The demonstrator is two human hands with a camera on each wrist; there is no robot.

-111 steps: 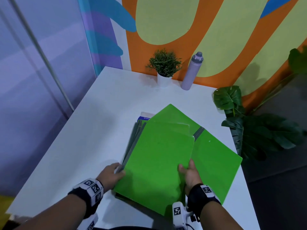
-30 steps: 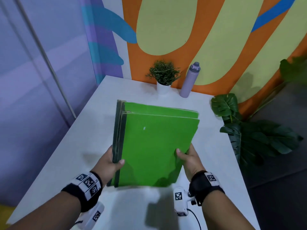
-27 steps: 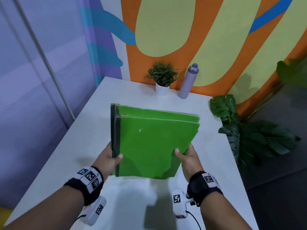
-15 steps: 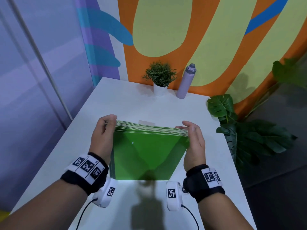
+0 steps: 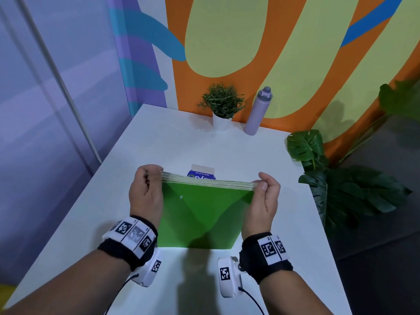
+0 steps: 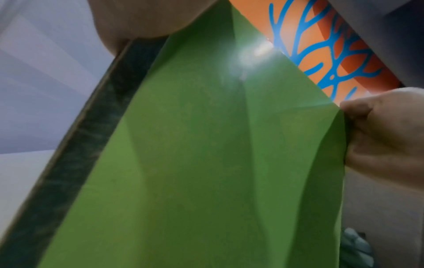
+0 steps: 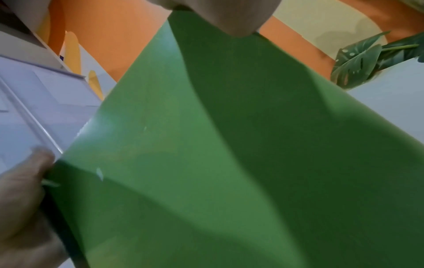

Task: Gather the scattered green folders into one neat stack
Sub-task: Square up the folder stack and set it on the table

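The green folders (image 5: 200, 214) are bunched into one stack standing upright on its lower edge on the white table (image 5: 177, 146). Their top edges line up in a thin pale band. My left hand (image 5: 146, 192) grips the stack's left side near the top, over the dark spine strip (image 6: 75, 163). My right hand (image 5: 264, 196) grips the right side near the top, thumb on the front face. Both wrist views are filled by the green folders' front cover (image 6: 218, 163) (image 7: 229, 154), with the opposite hand's fingers at its edge.
A small blue and white packet (image 5: 201, 172) lies on the table just behind the stack. A potted plant (image 5: 222, 105) and a lilac bottle (image 5: 258, 111) stand at the far edge by the painted wall. Large leafy plants (image 5: 341, 185) stand off the table's right side.
The folders were gathered off the table, lifted with both hands, then tipped upright onto their lower edge. Both hands moved up from the lower corners to the upper sides.
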